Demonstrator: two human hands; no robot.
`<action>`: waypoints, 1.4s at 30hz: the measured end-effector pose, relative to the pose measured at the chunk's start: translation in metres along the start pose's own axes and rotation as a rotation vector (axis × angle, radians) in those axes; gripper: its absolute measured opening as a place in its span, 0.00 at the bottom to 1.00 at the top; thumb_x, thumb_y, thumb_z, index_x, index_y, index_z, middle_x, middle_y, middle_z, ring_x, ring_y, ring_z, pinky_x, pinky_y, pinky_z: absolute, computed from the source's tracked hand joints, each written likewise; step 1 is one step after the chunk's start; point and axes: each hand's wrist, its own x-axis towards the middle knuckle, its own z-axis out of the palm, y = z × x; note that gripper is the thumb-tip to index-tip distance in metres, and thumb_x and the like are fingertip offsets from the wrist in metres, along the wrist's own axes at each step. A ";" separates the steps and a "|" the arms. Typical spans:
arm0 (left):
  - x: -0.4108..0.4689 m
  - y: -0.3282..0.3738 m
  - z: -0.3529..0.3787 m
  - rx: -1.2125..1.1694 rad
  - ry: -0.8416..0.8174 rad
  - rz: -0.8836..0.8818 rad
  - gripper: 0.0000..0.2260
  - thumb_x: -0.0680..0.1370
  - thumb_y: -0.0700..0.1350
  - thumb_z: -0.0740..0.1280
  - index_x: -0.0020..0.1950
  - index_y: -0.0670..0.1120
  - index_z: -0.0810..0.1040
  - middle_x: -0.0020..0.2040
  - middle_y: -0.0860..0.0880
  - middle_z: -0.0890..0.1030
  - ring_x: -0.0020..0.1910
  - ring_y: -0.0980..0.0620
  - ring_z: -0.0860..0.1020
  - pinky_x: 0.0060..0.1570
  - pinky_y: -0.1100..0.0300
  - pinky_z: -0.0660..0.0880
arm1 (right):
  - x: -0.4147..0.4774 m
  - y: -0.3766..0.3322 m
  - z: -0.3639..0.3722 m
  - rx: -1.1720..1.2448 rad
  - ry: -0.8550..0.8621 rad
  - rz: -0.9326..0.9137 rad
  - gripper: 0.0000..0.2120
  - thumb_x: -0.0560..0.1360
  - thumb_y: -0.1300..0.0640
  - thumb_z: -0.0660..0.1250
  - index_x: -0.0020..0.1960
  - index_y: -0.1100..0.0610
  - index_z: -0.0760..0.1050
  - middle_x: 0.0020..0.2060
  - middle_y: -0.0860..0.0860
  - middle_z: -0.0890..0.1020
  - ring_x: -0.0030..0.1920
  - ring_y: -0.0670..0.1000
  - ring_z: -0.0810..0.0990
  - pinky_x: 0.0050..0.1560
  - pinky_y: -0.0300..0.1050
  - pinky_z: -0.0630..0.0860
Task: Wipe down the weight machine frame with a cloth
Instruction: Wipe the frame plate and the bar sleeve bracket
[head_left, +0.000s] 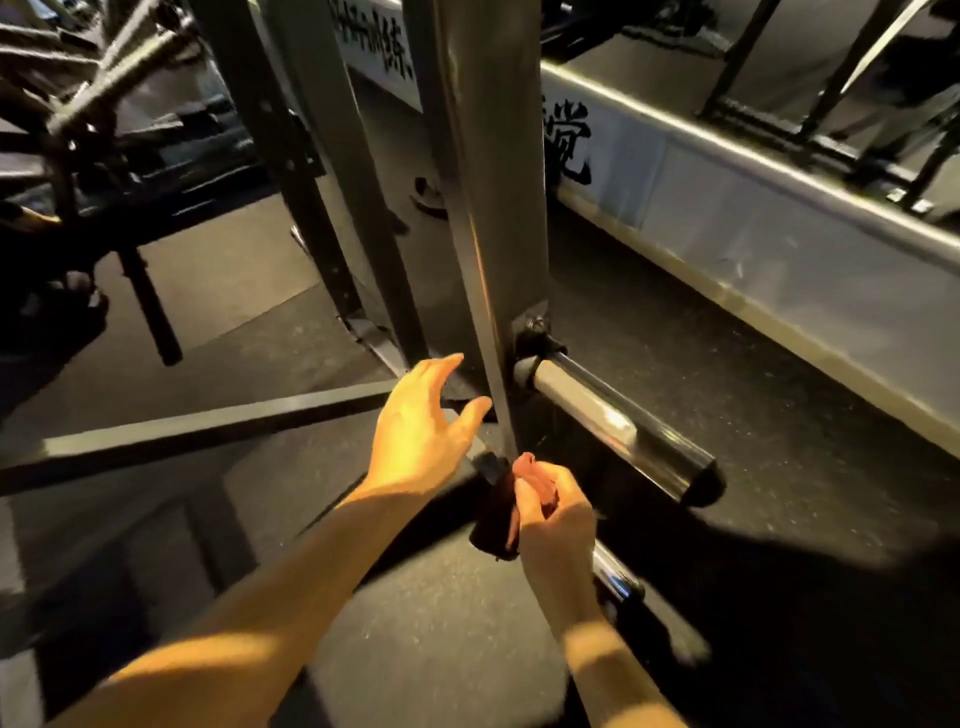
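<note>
A dark square upright post of the weight machine frame (488, 208) runs down the middle of the head view to the floor. My right hand (556, 519) grips a dark reddish cloth (498, 519) bunched at the foot of that post, low down. My left hand (423, 431) hovers just left of the post with fingers spread and straight, holding nothing. A chrome weight peg (613, 426) sticks out from the post toward the right, just above my right hand.
A second chrome peg (615, 574) shows below my right wrist. A flat black base bar (208, 431) crosses the rubber floor on the left. A grey padded wall with black lettering (727, 218) runs along the right. More dark machine frames (104, 78) stand at upper left.
</note>
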 end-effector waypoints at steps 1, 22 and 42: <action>0.001 -0.009 0.010 0.000 0.000 0.015 0.30 0.78 0.58 0.72 0.78 0.53 0.69 0.74 0.52 0.73 0.72 0.53 0.72 0.71 0.54 0.70 | 0.000 0.015 -0.002 0.018 0.005 0.026 0.07 0.81 0.60 0.66 0.50 0.49 0.80 0.36 0.49 0.83 0.38 0.46 0.83 0.40 0.41 0.79; 0.073 -0.123 0.169 -0.015 0.526 0.633 0.33 0.75 0.59 0.74 0.76 0.49 0.71 0.58 0.51 0.77 0.58 0.52 0.71 0.62 0.49 0.70 | 0.137 0.184 0.048 0.094 0.332 0.012 0.04 0.83 0.57 0.64 0.54 0.53 0.69 0.48 0.55 0.80 0.45 0.50 0.81 0.48 0.46 0.81; 0.067 -0.141 0.193 -0.171 0.405 0.623 0.39 0.77 0.52 0.73 0.83 0.52 0.56 0.56 0.54 0.73 0.57 0.54 0.72 0.65 0.51 0.72 | 0.145 0.206 0.060 0.153 0.347 -0.133 0.02 0.84 0.54 0.63 0.55 0.51 0.73 0.41 0.49 0.80 0.45 0.51 0.84 0.43 0.46 0.80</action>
